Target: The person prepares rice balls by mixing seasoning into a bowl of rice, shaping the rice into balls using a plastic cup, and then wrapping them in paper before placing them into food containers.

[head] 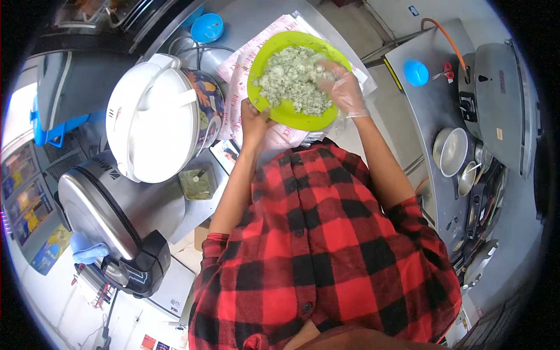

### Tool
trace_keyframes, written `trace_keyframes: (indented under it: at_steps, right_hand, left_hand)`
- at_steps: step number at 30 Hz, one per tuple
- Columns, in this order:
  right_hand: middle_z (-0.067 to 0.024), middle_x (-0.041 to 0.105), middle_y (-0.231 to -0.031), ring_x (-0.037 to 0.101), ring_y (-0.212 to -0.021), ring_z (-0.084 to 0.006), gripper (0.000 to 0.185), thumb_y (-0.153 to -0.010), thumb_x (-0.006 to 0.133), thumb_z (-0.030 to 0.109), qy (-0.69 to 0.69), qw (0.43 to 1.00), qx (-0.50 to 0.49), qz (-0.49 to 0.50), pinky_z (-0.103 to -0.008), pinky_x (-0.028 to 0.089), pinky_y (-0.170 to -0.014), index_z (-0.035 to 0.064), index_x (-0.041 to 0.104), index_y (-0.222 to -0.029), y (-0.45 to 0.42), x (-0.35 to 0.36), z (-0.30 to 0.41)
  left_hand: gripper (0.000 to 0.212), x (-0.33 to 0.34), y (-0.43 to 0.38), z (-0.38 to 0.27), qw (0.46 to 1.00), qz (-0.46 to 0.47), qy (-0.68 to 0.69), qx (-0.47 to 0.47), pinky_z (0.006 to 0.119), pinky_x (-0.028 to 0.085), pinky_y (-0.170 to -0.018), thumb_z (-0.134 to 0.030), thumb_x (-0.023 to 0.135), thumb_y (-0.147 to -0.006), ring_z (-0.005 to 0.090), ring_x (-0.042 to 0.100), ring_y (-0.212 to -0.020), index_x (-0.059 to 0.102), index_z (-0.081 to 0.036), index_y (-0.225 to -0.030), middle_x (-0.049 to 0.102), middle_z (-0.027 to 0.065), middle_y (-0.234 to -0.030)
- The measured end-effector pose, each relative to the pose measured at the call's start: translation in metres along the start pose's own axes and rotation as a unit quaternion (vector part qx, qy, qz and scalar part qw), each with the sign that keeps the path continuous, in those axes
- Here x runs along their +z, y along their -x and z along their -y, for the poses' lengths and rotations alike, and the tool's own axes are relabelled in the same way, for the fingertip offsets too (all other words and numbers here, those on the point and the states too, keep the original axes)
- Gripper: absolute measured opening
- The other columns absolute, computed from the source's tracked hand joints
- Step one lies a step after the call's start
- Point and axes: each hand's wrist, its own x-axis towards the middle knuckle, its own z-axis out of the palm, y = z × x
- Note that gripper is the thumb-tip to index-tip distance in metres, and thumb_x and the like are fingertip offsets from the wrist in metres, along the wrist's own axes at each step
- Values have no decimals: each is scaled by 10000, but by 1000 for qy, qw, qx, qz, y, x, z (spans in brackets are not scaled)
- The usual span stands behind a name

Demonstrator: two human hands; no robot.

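A lime-green plastic plate holds a loose heap of pale, green-flecked food that looks like seasoned rice. My bare left hand grips the plate's near-left rim. My right hand wears a clear plastic glove and reaches over the right rim, its fingers in the food. Those fingers are blurred, so whether they grasp any of it cannot be told. Under the plate lies pink-and-white printed wrapping paper, stacked on a metal table.
Left of the plate stand a white-lidded rice cooker and a larger steel cooker. Between them and me are a phone and a square container. On the right counter are a blue cup, red-handled scissors and metal bowls.
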Motion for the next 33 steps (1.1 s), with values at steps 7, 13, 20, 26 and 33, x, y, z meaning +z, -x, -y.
trace_keyframes:
  at_steps: [7, 13, 20, 26, 33]
  right_hand:
    - [-101, 623, -1301, 605, -1191, -256, 495, -847, 528, -83, -156, 975, -157, -30, -371, 494, -1008, -6, 559, -1335, -58, 1, 11]
    - [-196, 714, -1118, 694, -1014, -338, 253, -877, 606, 79, 204, 960, -178, -68, -385, 544, -898, 14, 709, -1099, -136, 22, 6]
    - [-194, 699, -905, 677, -845, -376, 272, -816, 622, 78, 224, 938, -260, -47, -453, 545, -757, 135, 735, -1057, -174, 27, 3]
    - [-206, 706, -960, 695, -812, -355, 417, -799, 580, 39, 81, 968, -236, 9, -431, 567, -762, 138, 714, -1182, -184, 25, -5]
    - [-159, 701, -1167, 697, -919, -284, 420, -868, 636, 175, 134, 886, -411, -170, -380, 574, -774, 94, 641, -1280, -151, 5, 23]
  left_hand:
    - [365, 7, -41, -42, 995, -12, 42, 92, 381, 625, -754, 64, 479, -956, 287, 687, -993, 383, -41, -1292, 583, 174, -1260]
    - [415, 14, -95, -51, 991, -62, 97, 62, 381, 612, -729, 65, 482, -961, 296, 673, -1008, 364, -34, -1347, 572, 183, -1293]
    - [437, 18, -119, -70, 973, -137, 142, 117, 349, 588, -714, 36, 501, -955, 272, 677, -937, 363, -41, -1362, 607, 182, -1218]
    - [516, 30, -80, -59, 969, -165, 92, 158, 340, 570, -753, 13, 551, -917, 265, 663, -961, 383, -53, -1400, 577, 153, -1212]
    - [344, 37, -47, -26, 942, -178, -120, 260, 257, 467, -559, 32, 582, -907, 119, 556, -630, 496, -34, -1234, 549, 33, -810]
